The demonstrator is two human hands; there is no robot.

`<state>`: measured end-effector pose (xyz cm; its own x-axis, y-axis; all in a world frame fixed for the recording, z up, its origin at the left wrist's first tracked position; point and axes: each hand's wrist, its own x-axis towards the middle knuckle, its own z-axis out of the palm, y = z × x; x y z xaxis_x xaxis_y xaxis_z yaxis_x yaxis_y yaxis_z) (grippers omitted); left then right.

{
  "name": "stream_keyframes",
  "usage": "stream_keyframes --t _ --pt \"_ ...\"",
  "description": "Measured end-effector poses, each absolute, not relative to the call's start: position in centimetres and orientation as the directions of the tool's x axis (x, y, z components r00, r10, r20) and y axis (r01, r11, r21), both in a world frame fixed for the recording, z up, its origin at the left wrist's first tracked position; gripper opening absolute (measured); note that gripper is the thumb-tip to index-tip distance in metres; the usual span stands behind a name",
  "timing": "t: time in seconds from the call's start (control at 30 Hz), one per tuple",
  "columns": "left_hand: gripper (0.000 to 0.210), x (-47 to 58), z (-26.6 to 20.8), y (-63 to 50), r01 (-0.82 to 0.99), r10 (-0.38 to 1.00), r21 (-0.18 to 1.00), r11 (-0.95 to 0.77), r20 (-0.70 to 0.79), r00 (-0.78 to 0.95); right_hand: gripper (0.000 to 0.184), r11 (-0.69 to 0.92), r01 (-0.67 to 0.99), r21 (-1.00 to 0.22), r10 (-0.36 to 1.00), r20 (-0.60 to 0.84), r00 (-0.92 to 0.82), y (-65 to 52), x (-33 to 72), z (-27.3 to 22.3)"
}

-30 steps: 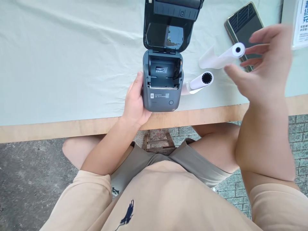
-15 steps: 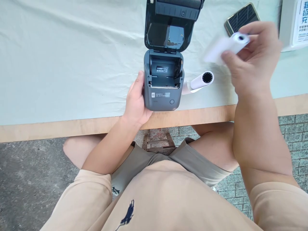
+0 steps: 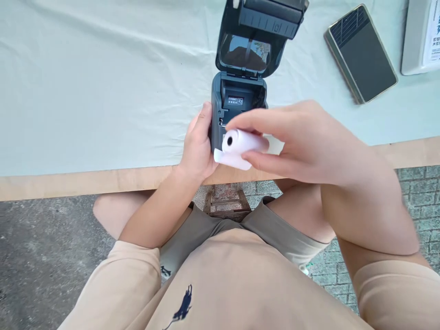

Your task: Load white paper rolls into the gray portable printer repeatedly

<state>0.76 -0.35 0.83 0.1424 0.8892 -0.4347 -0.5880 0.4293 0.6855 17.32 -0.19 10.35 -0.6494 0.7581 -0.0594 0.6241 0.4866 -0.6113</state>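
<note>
A dark grey label printer [image 3: 216, 98] stands with its lid [image 3: 252, 50] flipped up and its paper bay exposed. My left hand [image 3: 198, 142] is closed around the printer's left side near the table edge. Between the thumb and fingers of my right hand [image 3: 292, 140] is a small white paper roll [image 3: 245, 141], its end hole facing left and a loose flap of paper hanging off it. The roll is over the front part of the printer and hides its button panel. Part of another white paper piece [image 3: 275, 145] shows behind my right hand.
A smartphone [image 3: 367, 57] lies at the back right. Beside it, at the right edge, is a white box [image 3: 414, 41] with printed text. A pale cloth [image 3: 103, 91] covers the table up to its bare wooden edge [image 3: 85, 181].
My right hand has carried the paper roll left and toward me, from near the phone to over the printer's front. The printer has shifted slightly right and tilted a little in my left hand.
</note>
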Motion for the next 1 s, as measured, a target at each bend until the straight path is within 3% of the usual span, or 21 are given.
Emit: stream_keyframes --t 0.17,0.37,0.47,0.53,0.63,0.73,0.87,1.0 --pt "0.039 0.8 -0.1 -0.4 -0.603 0.911 0.692 0.397 -0.378 0.167 0.023 0.466 0.804 -0.369 0.863 -0.009 -0.505 1.2 16.3 10.2" --pt "0.034 0.7 0.2 -0.4 -0.637 0.915 0.665 0.39 -0.356 0.189 0.025 0.406 0.89 -0.207 0.894 -0.114 -0.434 2.2 15.5 9.1" --pt "0.036 0.6 0.0 -0.3 -0.66 0.919 0.647 0.382 -0.339 0.2 0.025 0.412 0.886 -0.214 0.896 -0.082 -0.436 2.1 15.7 9.1" --pt "0.041 0.6 -0.2 -0.3 -0.66 0.918 0.643 0.389 -0.335 0.214 0.023 0.452 0.861 -0.233 0.89 0.044 -0.455 1.6 16.2 9.2" --pt "0.044 0.6 -0.5 -0.1 -0.66 0.919 0.645 0.385 -0.334 0.21 0.013 0.6 0.772 -0.212 0.797 0.241 -0.553 0.6 17.1 8.6" --pt "0.047 0.6 -0.4 0.0 -0.653 0.92 0.65 0.389 -0.31 0.239 0.012 0.69 0.704 -0.168 0.718 0.275 -0.639 -0.6 17.6 7.0" --pt "0.026 0.2 -0.4 -0.3 -0.639 0.928 0.684 0.352 -0.166 0.334 0.011 0.669 0.727 -0.156 0.725 0.353 -0.591 -1.4 17.7 5.4" --pt "0.033 -0.1 -0.8 -0.8 -0.607 0.946 0.734 0.305 -0.158 0.283 0.017 0.651 0.7 -0.293 0.72 0.531 -0.448 0.0 18.1 5.8"
